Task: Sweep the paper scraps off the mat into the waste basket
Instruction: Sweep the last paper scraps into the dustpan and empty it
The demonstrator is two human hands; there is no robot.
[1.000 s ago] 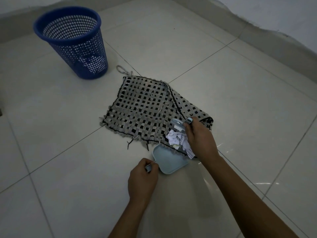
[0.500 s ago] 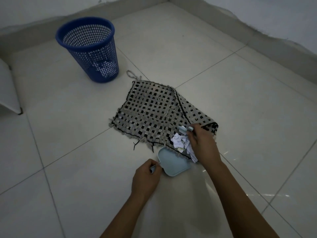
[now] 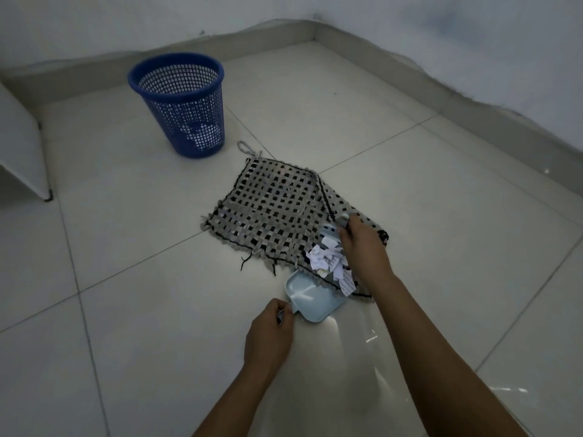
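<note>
Two bare forearms, no sleeves in view, left hand (image 3: 268,335), right hand (image 3: 364,247), no rings or watch

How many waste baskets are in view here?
1. The blue mesh waste basket stands on the tiled floor, upper left, apart from the woven mat, near the wall.

I see a blue waste basket (image 3: 179,104), mesh wall of small square holes, solid blue rim. The mat (image 3: 271,212) is woven grey strips over black, giving a checkered grid, with black edging and stray black threads. Paper scraps (image 3: 325,258) are white, a few with dark stripes. The dustpan (image 3: 310,299) is pale blue. The brush (image 3: 329,230) looks light blue-grey. Floor tiles (image 3: 126,310) are glossy off-white with thin dark grout lines. The wall (image 3: 315,11) is pale grey-white.
</note>
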